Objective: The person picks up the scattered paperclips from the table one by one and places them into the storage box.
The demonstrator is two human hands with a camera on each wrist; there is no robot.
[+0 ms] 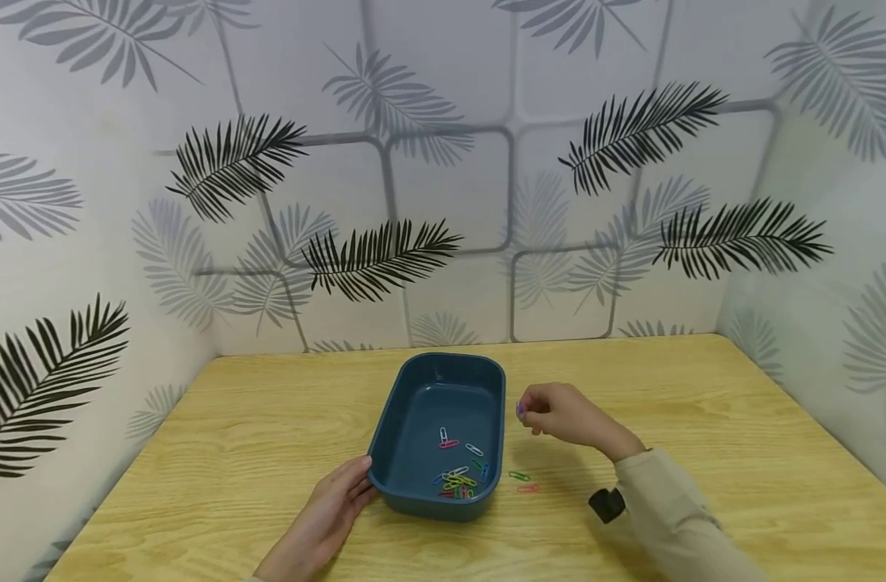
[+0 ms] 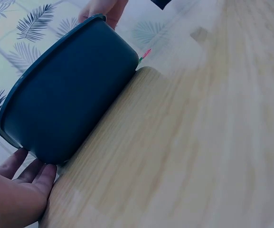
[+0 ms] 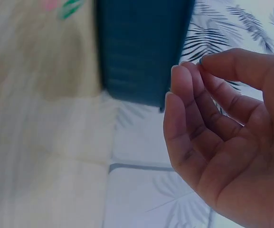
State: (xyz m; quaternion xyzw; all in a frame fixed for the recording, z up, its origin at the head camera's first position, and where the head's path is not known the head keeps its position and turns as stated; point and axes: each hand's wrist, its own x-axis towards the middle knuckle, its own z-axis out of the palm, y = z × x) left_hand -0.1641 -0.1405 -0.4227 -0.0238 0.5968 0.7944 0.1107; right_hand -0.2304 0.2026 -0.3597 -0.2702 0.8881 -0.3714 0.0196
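Observation:
A dark blue plastic bin [image 1: 432,508] stands on the table with several coloured paper clips [image 1: 459,481] lying in it, mostly toward its near end. My left hand [image 1: 334,501] holds the bin's near left corner, thumb at the rim and fingertips against the outer wall, as the left wrist view shows. Just right of the bin, above the table, my right hand [image 1: 568,414] pinches a purple paper clip [image 1: 520,410] between thumb and fingertips. In the right wrist view that clip is mostly hidden by the fingers. A green paper clip [image 1: 519,476] and a pink paper clip [image 1: 529,488] lie beside the bin's right wall.
The wood-grain table [image 1: 268,428] extends around the bin on both sides. Behind it rises a wall [image 1: 457,194] patterned with leaves. A black band with a block [image 1: 606,505] is on the right wrist, by a beige sleeve [image 1: 668,501].

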